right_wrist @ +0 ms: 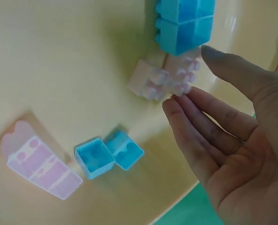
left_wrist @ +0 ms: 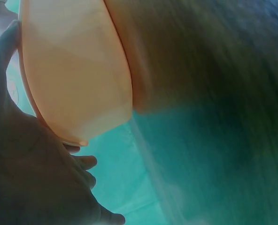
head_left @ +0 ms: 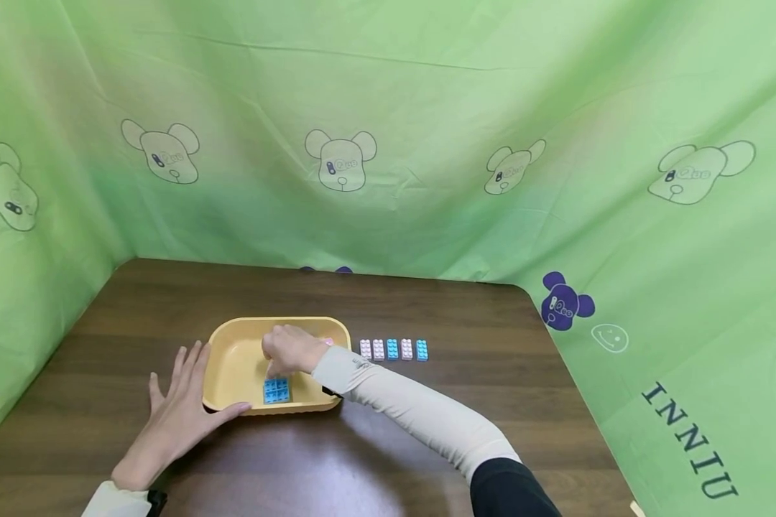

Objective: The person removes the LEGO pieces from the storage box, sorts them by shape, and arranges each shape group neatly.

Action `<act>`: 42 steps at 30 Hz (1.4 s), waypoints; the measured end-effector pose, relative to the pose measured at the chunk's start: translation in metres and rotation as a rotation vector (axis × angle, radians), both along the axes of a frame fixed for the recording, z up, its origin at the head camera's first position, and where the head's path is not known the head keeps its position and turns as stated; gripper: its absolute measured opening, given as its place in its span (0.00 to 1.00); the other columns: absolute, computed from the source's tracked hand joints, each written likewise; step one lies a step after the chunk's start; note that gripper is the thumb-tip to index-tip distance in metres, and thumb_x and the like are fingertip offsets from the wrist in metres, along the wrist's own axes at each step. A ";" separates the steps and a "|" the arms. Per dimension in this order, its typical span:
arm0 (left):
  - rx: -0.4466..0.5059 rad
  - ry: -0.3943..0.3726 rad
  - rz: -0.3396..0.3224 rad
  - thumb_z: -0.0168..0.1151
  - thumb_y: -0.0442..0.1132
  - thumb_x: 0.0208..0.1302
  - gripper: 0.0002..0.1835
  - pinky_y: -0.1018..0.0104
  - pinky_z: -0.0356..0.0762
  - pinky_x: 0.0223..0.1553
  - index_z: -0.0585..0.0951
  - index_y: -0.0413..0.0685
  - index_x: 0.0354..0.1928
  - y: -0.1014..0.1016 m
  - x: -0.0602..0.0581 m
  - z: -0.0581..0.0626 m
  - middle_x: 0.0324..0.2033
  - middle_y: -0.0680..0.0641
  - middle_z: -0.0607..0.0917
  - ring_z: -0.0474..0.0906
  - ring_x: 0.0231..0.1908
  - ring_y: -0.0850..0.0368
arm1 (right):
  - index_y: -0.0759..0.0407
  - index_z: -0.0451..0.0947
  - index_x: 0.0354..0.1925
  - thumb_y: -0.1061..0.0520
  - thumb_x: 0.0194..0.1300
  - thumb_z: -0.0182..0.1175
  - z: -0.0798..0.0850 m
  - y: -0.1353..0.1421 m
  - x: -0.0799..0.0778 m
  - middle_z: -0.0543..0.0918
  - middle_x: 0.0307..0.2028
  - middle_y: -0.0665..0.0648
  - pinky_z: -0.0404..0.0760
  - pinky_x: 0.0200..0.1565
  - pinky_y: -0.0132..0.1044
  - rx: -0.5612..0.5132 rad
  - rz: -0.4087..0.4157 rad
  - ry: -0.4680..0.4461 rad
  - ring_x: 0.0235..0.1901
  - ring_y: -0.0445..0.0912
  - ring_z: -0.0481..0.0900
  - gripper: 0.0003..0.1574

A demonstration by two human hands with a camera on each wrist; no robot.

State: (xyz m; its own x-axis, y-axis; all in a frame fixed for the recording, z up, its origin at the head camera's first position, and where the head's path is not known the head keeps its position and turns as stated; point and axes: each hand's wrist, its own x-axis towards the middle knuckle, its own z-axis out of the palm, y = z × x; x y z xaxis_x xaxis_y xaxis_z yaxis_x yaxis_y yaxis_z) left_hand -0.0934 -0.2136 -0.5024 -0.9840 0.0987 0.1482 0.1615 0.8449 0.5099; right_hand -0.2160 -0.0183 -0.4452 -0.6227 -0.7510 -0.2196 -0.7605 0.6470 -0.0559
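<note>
My left hand (head_left: 179, 413) lies against the left end of a yellow tray (head_left: 229, 359), fingers spread and thumb along the front rim. In the left wrist view the fingers show beyond the tray's end. My right hand (head_left: 291, 350) reaches down inside the tray. In the right wrist view its thumb and fingertips pinch a pale pink toy brick (right_wrist: 186, 70), partly blurred. Blue bricks (right_wrist: 186, 23) stand right beside the thumb, also seen near the front wall in the head view. Two small blue blocks (right_wrist: 94, 158) and a pink piece (right_wrist: 45, 168) lie elsewhere in the tray.
To the right of the tray, several pink and blue bricks (head_left: 392, 350) stand in a row on the brown wooden table (head_left: 478, 345). A green printed curtain (head_left: 414, 215) surrounds the table at the back and sides. My right forearm (head_left: 420, 409) crosses over the tray's right front corner.
</note>
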 end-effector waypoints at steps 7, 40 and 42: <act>0.010 -0.016 -0.001 0.72 0.72 0.57 0.71 0.12 0.31 0.64 0.45 0.35 0.84 0.001 0.000 0.000 0.80 0.26 0.52 0.39 0.80 0.28 | 0.54 0.89 0.37 0.47 0.58 0.81 -0.003 -0.003 0.003 0.88 0.36 0.48 0.78 0.36 0.26 0.030 0.001 0.024 0.32 0.38 0.80 0.16; 0.007 -0.001 -0.013 0.72 0.71 0.57 0.70 0.11 0.30 0.63 0.45 0.36 0.84 -0.001 -0.003 -0.001 0.79 0.26 0.52 0.37 0.80 0.27 | 0.59 0.91 0.44 0.58 0.59 0.74 0.020 0.033 0.006 0.91 0.37 0.53 0.78 0.36 0.24 -0.140 0.029 0.009 0.31 0.38 0.82 0.13; 0.007 -0.005 -0.011 0.72 0.71 0.57 0.70 0.11 0.30 0.63 0.45 0.36 0.84 -0.002 -0.003 0.000 0.79 0.25 0.52 0.38 0.80 0.27 | 0.59 0.90 0.41 0.58 0.60 0.74 0.021 0.039 0.007 0.89 0.33 0.52 0.75 0.32 0.24 -0.164 0.031 0.005 0.27 0.37 0.76 0.11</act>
State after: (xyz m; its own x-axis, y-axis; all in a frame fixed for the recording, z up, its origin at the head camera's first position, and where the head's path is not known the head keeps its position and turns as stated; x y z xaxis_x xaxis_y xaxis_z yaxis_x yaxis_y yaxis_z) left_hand -0.0962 -0.2153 -0.5029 -0.9836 0.1085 0.1444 0.1685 0.8393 0.5168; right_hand -0.2088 0.0208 -0.4239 -0.5994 -0.7955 -0.0890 -0.7806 0.6055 -0.1548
